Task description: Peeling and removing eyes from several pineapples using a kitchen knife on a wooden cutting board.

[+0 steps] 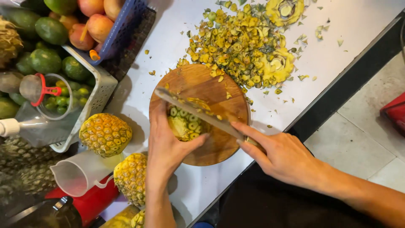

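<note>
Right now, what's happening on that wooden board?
A person is cutting a pineapple on a round wooden board. The left hand steadies the fruit while the right hand holds a long knife across it. Peel scraps are heaped behind; whole pineapples lie to the left.

We record a single head-worn view, looking steeply down from close above the white counter. The round cutting board sits near frame centre; floor shows at right.
</note>
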